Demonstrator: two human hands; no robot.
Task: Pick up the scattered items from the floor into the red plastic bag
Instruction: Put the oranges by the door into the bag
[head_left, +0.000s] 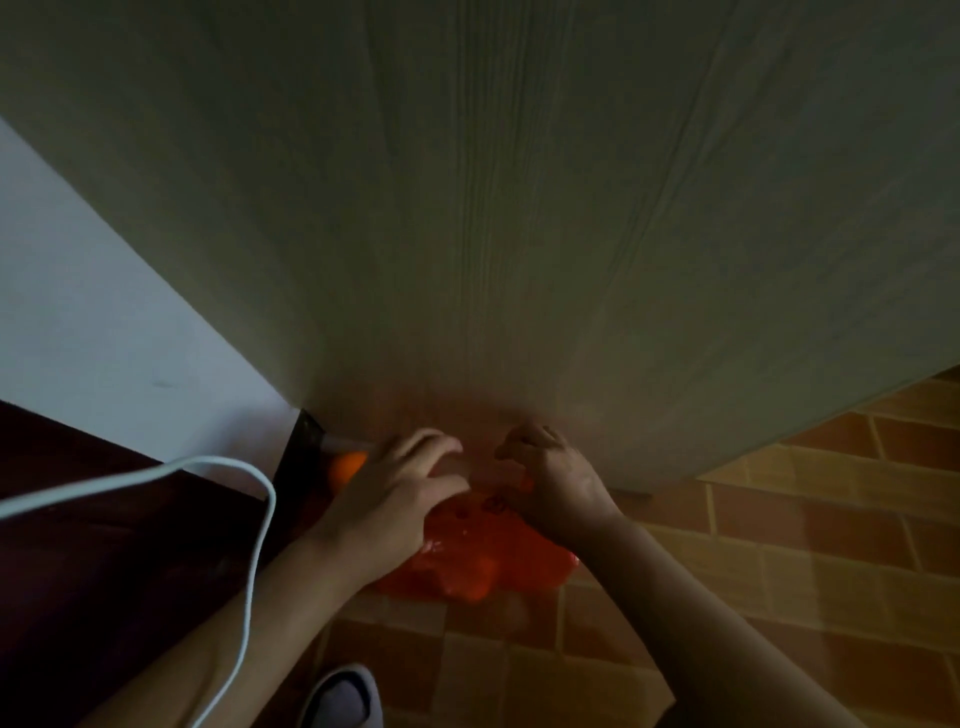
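The red plastic bag (483, 556) lies crumpled on the tiled floor at the foot of a pale wooden panel. My left hand (400, 488) reaches over the bag's left top, fingers spread and bent; what it holds is hidden. My right hand (550, 473) has curled fingers pinching the bag's upper edge, with a bit of red showing by its thumb. An orange round item (345, 467) sits on the floor just left of my left hand, partly hidden behind it.
A large pale wooden panel (519, 208) fills the view ahead. A dark brown piece of furniture (104, 545) stands at the left, with a white cable (249, 571) looping over it. A grey slipper (343, 696) shows at the bottom. Orange floor tiles (779, 571) extend right.
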